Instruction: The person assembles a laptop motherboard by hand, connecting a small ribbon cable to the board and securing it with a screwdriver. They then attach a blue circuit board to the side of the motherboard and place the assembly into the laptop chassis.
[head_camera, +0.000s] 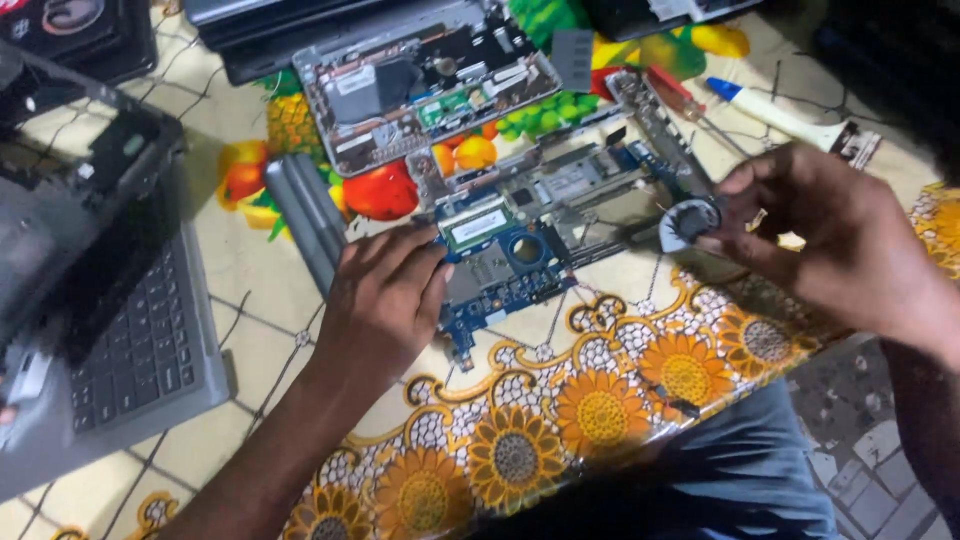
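Here, a stripped laptop motherboard (520, 245) lies near the middle of a bench (250, 290) covered in a glossy cloth printed with sunflowers and fruit. The board is blue at its near edge, with a green memory module set across its left part, a round blue-ringed patch beside it, and grey metal shielding over its far right portion. The left hand (385, 300) rests palm down on the board's left end, fingers loosely spread and their tips touching the area by the green module. The right hand (840, 240) hovers above the board's right end, its thumb and fingertips pinching a small round cooling fan (688, 220), grey and dark, with a pale casing below it. Just behind the board sits an opened grey laptop base (420, 85), its inner parts exposed, tilted toward the left. A grey ribbed bar-shaped part (305, 215) lies on the cloth left of the board. At the left edge stands another laptop (110, 320), its dark keyboard showing and its lid partly up. Toward the far right, a red-handled screwdriver (675, 95) and a white tool with a blue tip (775, 115) lie on the cloth, well apart from the hands. Blue denim fabric (740, 470) shows below the bench edge.
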